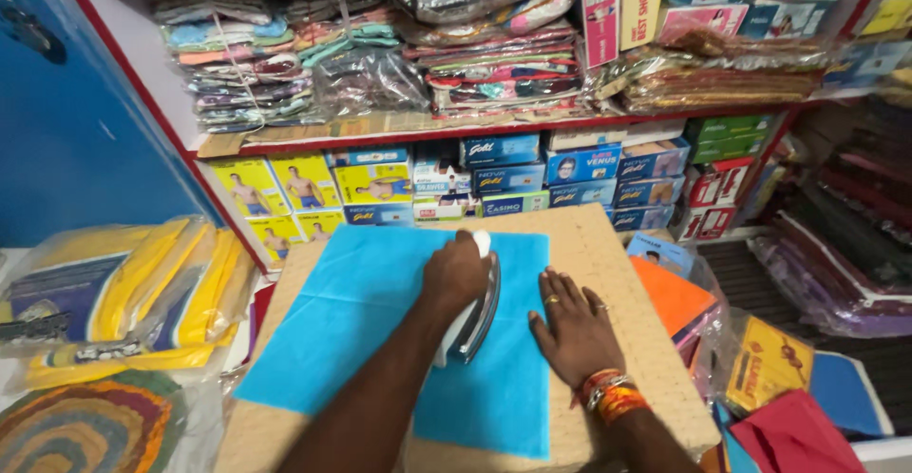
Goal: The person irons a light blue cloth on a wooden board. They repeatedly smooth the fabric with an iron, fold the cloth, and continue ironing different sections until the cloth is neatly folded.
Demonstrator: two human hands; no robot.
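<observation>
Gripping an iron point(472, 316) closed-fisted, the left hand point(454, 272) presses it mid-board on the blue cloth point(361, 312); beside it the right hand point(573, 329) lies flat and open, empty, on the cloth's right edge. Lingering may scorch fabric; those fingers sit near hot metal.

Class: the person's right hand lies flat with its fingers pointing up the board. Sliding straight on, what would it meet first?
Right hand would cross blue cloth, then probably the board's far edge; stacked boxes stand beyond. Depth is unclear.
</observation>
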